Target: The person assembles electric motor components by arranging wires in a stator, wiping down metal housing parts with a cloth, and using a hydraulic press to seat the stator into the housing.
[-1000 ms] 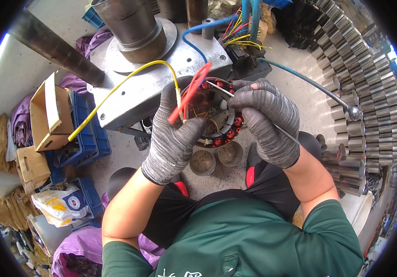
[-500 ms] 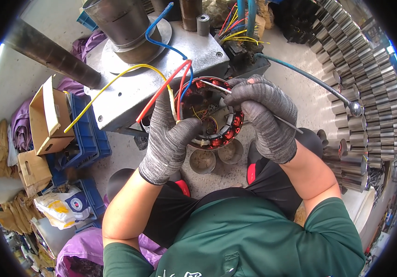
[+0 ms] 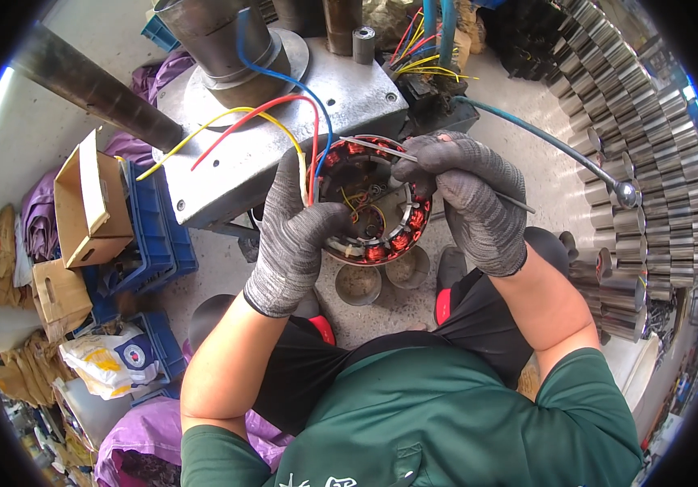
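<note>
A ring-shaped motor stator (image 3: 400, 242) with copper-coloured windings is held in front of me, against the metal bench. My left hand (image 3: 288, 256), in a grey knitted glove, is closed on its left side, thumb over the rim. Beside that thumb, yellow wire (image 3: 203, 130), red wire (image 3: 264, 103) and blue wire (image 3: 280, 75) leads rise from the stator, their free ends reaching over the bench. My right hand (image 3: 479, 191), gloved alike, pinches a thin metal rod (image 3: 516, 202). The rod slants across the stator's far right rim, its tip over the far windings.
The metal bench (image 3: 235, 174) bears a large upright cylinder (image 3: 219, 45) and a small metal sleeve (image 3: 364, 45). Two round metal cups (image 3: 358, 286) stand on the floor below the stator. Stacked metal cylinders (image 3: 617, 162) line the right. Blue crates (image 3: 150, 235) and cardboard boxes (image 3: 97, 215) stand left.
The red and yellow wire ends have swung up and away from me, the blue end to the left. The rod's tip lies a little further left along the far windings. Both hands keep their hold.
</note>
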{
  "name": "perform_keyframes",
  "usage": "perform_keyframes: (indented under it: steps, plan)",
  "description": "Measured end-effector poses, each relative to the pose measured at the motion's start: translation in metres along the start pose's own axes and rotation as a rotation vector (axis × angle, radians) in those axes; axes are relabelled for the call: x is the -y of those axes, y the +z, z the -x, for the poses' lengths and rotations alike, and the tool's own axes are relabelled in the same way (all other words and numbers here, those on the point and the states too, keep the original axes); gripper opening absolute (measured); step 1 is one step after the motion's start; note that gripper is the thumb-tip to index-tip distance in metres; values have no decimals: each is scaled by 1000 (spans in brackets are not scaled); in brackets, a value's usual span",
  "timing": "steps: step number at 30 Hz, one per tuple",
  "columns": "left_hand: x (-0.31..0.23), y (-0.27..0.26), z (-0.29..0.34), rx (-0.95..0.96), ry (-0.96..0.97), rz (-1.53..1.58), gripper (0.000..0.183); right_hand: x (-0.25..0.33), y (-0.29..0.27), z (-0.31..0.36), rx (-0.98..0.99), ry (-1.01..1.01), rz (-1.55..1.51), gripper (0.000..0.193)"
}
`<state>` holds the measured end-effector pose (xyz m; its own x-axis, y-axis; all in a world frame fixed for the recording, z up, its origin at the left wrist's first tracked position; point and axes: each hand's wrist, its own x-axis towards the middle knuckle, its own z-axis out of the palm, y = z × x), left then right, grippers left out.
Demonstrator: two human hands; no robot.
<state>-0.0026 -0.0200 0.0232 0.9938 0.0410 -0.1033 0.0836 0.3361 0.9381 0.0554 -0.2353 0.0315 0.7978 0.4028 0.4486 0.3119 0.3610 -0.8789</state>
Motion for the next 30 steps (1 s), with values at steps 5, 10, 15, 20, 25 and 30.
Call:
perform_keyframes:
  steps: [5, 10, 15, 20, 25, 30]
  plan:
    - [0, 3, -1, -11, 120, -78, 80, -4, -6, -2, 35, -130, 195, 19]
    - [4, 6, 1, -20, 136, -11, 78, 2, -15, -2, 141, -155, 327, 24]
    - [1, 3, 2, 33, 120, -35, 79, 5, -12, -2, 149, -138, 412, 23]
    - [1, 5, 2, 9, 139, -40, 74, 6, -12, -4, 162, -170, 491, 21]
    - [2, 5, 3, 1, 115, -23, 74, 10, -7, -6, 147, -249, 586, 15]
    - [5, 9, 6, -18, 71, -60, 76, 11, -2, -7, 187, -348, 721, 15]
